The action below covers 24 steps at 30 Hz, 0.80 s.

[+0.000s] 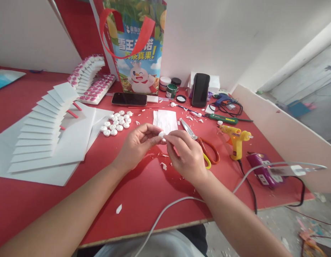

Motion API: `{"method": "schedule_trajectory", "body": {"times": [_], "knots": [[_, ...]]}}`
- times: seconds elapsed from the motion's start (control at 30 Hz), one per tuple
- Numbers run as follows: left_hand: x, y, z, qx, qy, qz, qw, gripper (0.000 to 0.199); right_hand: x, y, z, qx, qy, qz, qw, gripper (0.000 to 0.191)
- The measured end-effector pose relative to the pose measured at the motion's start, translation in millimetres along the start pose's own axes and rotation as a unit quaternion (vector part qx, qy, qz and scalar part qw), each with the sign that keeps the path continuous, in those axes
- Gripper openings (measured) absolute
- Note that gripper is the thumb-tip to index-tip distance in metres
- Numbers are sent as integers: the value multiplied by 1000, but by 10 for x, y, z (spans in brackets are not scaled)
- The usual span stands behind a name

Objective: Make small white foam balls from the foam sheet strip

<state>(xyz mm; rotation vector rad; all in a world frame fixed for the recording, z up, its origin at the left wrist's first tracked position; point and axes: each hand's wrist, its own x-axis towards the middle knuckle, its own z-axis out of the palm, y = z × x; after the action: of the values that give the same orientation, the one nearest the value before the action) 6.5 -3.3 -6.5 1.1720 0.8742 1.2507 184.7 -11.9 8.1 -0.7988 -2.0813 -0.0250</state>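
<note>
Between my two hands, over the middle of the red table, is a small white rosette (pixel 162 135), much like the ones on the table. The thumb and fingers of my left hand (pixel 140 142) pinch it from the left. My right hand (pixel 187 153) has its fingertips closed on its right side, partly hiding it. Just behind the hands lies a stack of white paper strips (pixel 165 120). A group of white rosettes (pixel 116 123) sits to the left. Scissors (pixel 201 141) with orange and yellow handles lie open beside my right hand. White paper scraps (pixel 163 166) are scattered underneath.
A stepped white board structure (pixel 39 128) stands on white sheets at left. At right are a yellow glue gun (pixel 236 139), a green-handled tool (pixel 222 118) and a purple power strip (pixel 264 170). Phones (pixel 129 99), paint jars (pixel 171 91) and a bag (pixel 140 53) stand behind. A white cable (pixel 170 204) crosses the front.
</note>
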Motion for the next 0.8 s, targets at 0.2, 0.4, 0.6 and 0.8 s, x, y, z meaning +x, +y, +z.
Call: {"method": "schedule_trajectory", "body": {"times": [0.2,0.4,0.6,0.8], "knots": [[-25,73,39,94,40,49,994,23,-21,4,-10,-69,-32,-22,997,28],[3,45,41,16,70,16,997,24,-26,-34,-35,-47,-40,-32,998,36],[21,22,21,-88,41,-34,995,24,16,-9,-19,110,35,147,982,28],[-1,6,32,-75,6,-39,996,22,24,51,1,146,28,161,976,25]]}}
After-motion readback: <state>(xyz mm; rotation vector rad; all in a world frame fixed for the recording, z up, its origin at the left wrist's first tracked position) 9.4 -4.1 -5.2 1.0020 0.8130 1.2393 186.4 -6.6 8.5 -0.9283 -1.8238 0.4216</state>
